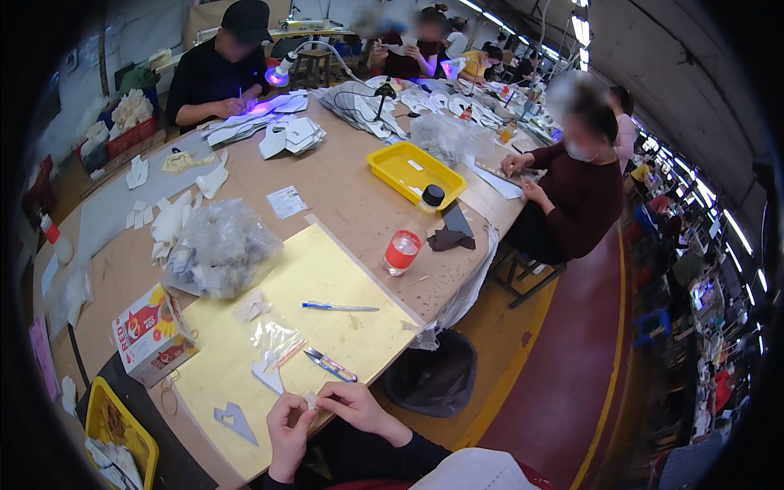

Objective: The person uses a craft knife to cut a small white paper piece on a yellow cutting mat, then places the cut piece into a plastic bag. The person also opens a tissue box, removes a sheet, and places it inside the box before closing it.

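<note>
"Where is the work being done?"

"At the near edge of the broad desk (347,184), where a yellow sheet (327,265) is laid. At the sheet's far left side a clear plastic bag (224,249) is set, by which greyish pieces are loosely held."

"And which step is in hand?"

"Close fingertip work, it would seem, shared between the left hand (289,425) and the right hand (357,406). Neither the snips (331,365) nor the pen (340,307) is being used; both are laid on the sheet beyond. What is gripped is a small pale piece (311,399), found between the two hands. What exactly is being done to it cannot be told, since it is partly covered."

"What is called for by the next move?"

"A light, even pinch, it may be judged, with the piece kept in sight and neither creased nor dropped."

"How are the hands posed?"

"They are brought together at the fingertips. The left is held nearly upright, its fingers curled in toward the thumb; the right is slanted in from the other side, its wrist set lower than its fingers. By both, the piece appears to be pinched."
</note>
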Demonstrator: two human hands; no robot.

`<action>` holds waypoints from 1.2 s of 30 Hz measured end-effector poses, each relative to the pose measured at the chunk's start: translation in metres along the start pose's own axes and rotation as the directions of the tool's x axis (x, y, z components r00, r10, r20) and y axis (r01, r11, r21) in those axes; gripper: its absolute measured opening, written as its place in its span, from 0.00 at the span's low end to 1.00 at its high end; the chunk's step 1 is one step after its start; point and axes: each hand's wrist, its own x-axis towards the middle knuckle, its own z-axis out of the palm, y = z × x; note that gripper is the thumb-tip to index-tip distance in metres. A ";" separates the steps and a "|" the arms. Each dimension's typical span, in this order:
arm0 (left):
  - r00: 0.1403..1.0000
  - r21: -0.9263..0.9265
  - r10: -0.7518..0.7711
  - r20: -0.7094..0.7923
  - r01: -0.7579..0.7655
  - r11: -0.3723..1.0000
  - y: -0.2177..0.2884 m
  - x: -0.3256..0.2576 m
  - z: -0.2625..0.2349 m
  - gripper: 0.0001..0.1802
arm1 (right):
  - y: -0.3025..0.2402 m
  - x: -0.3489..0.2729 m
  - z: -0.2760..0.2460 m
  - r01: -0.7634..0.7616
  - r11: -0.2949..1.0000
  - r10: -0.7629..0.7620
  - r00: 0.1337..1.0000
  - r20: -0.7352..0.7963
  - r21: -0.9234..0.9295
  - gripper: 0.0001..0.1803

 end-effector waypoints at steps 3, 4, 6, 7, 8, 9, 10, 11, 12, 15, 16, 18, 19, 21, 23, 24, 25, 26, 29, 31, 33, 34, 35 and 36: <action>1.000 0.021 0.025 -0.010 -0.025 0.999 0.000 0.000 -0.002 0.09 | -0.003 0.002 0.004 0.014 1.000 -0.014 1.000 0.004 0.026 0.07; 0.999 0.027 0.040 -0.008 -0.040 0.999 -0.001 0.001 -0.001 0.10 | -0.005 0.002 0.004 0.011 0.999 -0.011 1.000 0.007 0.030 0.07; 0.999 0.005 0.037 -0.013 -0.037 0.999 -0.003 -0.002 -0.004 0.10 | -0.002 -0.002 0.006 0.012 0.997 -0.014 1.000 0.019 0.079 0.07; 0.999 -0.013 0.036 0.003 -0.036 0.999 -0.006 -0.001 -0.002 0.10 | 0.004 -0.006 0.006 0.018 0.993 -0.020 1.000 0.013 0.115 0.07; 0.999 -0.131 0.048 -0.017 -0.050 0.990 -0.009 -0.001 -0.004 0.10 | 0.005 -0.006 0.007 0.033 0.987 -0.036 0.999 0.015 0.155 0.07; 0.998 -0.247 0.054 -0.037 -0.061 0.967 -0.014 -0.002 -0.005 0.09 | 0.003 -0.005 0.008 -0.036 0.974 0.037 0.999 -0.003 0.225 0.07; 0.996 -0.352 0.055 -0.070 -0.076 0.933 -0.016 -0.002 -0.007 0.09 | 0.008 -0.002 0.008 -0.045 0.950 0.052 0.999 -0.015 0.309 0.07; 0.995 -0.407 0.028 -0.101 -0.066 0.911 -0.014 -0.003 -0.005 0.06 | 0.016 0.000 0.004 -0.058 0.920 0.076 0.997 -0.030 0.387 0.07; 0.995 -0.374 0.007 -0.100 -0.045 0.927 -0.015 -0.001 -0.003 0.05 | 0.020 0.000 -0.001 -0.068 0.884 0.098 0.994 -0.041 0.462 0.07; 0.991 -0.189 0.002 -0.133 -0.027 0.982 -0.012 -0.001 0.003 0.03 | 0.015 0.001 -0.005 -0.095 0.899 0.111 0.994 -0.012 0.428 0.07; 0.991 -0.087 0.032 -0.128 -0.043 0.995 -0.002 0.002 0.012 0.03 | 0.014 0.000 -0.004 -0.101 0.913 0.109 0.994 0.003 0.396 0.08; 0.994 -0.026 0.009 -0.110 -0.012 1.000 0.003 0.001 0.017 0.03 | 0.009 -0.003 -0.003 -0.071 0.959 0.073 0.997 0.003 0.273 0.08; 0.994 -0.063 -0.042 -0.097 0.036 0.997 0.002 -0.002 0.014 0.03 | 0.005 -0.003 0.000 -0.054 0.976 0.054 0.999 0.009 0.213 0.07; 0.994 -0.092 -0.065 -0.090 0.056 0.994 0.000 -0.001 0.010 0.04 | -0.004 0.002 0.000 -0.024 0.995 0.024 1.000 0.007 0.096 0.07; 0.985 -0.030 -0.051 -0.163 0.047 0.998 -0.005 0.000 -0.001 0.05 | -0.005 0.007 0.007 -0.001 1.000 0.002 1.000 0.012 -0.005 0.07; 0.979 -0.090 -0.115 -0.171 0.101 0.991 -0.004 0.001 0.001 0.06 | 0.012 -0.001 0.007 -0.160 0.986 0.164 0.981 -0.103 0.047 0.06; 0.964 -0.150 -0.177 -0.201 0.148 0.978 -0.003 0.004 -0.002 0.07 | 0.015 -0.004 0.010 -0.160 0.961 0.200 0.965 -0.168 0.226 0.05; 0.957 -0.238 -0.203 -0.206 0.152 0.959 -0.006 0.006 0.001 0.08 | 0.015 -0.006 0.003 -0.146 0.955 0.198 0.962 -0.186 0.259 0.05; 0.952 -0.323 -0.242 -0.188 0.172 0.930 -0.005 0.008 -0.001 0.10 | 0.006 -0.006 0.005 -0.088 0.953 0.158 0.961 -0.227 0.290 0.05; 0.953 -0.428 -0.240 -0.188 0.140 0.893 -0.009 0.006 -0.001 0.12 | -0.011 -0.002 0.016 -0.093 0.968 0.148 0.962 -0.230 0.235 0.06; 0.954 -0.511 -0.236 -0.188 0.110 0.852 -0.010 0.005 -0.002 0.14 | -0.025 0.006 0.031 -0.040 0.980 0.095 0.954 -0.284 0.194 0.07; 0.954 -0.500 -0.234 -0.188 0.112 0.859 -0.010 0.004 -0.001 0.14 | -0.028 0.008 0.033 -0.015 0.985 0.068 0.950 -0.304 0.173 0.08; 0.955 -0.488 -0.233 -0.184 0.117 0.865 -0.010 0.003 0.000 0.14 | -0.030 0.009 0.035 0.011 0.988 0.040 0.944 -0.327 0.152 0.10; 0.957 -0.475 -0.232 -0.177 0.124 0.871 -0.009 0.003 -0.001 0.14 | -0.031 0.011 0.033 0.058 0.998 -0.060 0.956 -0.288 -0.017 0.11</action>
